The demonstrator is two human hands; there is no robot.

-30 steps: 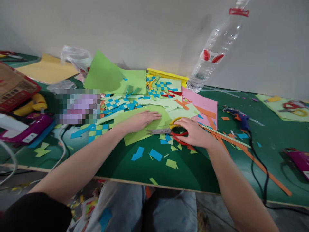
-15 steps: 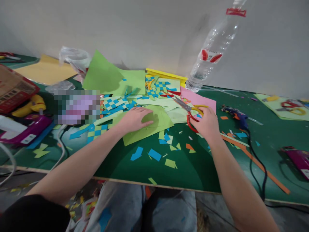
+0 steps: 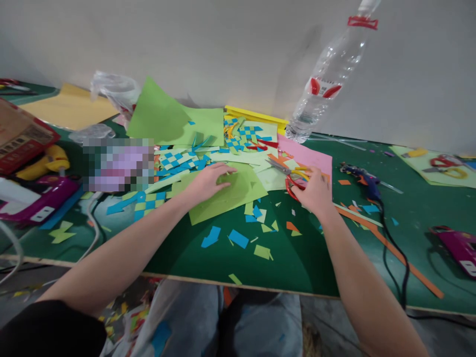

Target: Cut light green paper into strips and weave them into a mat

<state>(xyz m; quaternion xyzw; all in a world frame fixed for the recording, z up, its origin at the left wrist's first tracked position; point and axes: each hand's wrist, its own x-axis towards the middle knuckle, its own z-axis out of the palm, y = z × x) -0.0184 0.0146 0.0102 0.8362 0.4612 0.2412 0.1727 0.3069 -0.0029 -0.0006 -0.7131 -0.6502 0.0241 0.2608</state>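
Observation:
My left hand (image 3: 212, 182) is over a light green paper sheet (image 3: 223, 206), thumb and fingers apart. Whether its fingertips touch the sheet I cannot tell. In my right hand (image 3: 316, 191) are the red and yellow handles of a pair of scissors (image 3: 288, 173), whose blades point left and away from me over pale paper. Behind the scissors is a pink sheet (image 3: 310, 156). Woven blue and green paper strips (image 3: 178, 161) lie beyond my left hand, and loose blue and green scraps (image 3: 238, 238) are scattered nearer to me.
A clear plastic bottle (image 3: 323, 79) stands at the back near the wall. To the right lies a blue glue gun (image 3: 366, 181) with a black cord, beside a long orange strip (image 3: 409, 263). A cardboard box (image 3: 22, 136) and a purple device (image 3: 44, 196) occupy the left side.
My right hand has shifted slightly left with the scissors, uncovering orange paper over the pink sheet. My left hand has barely moved.

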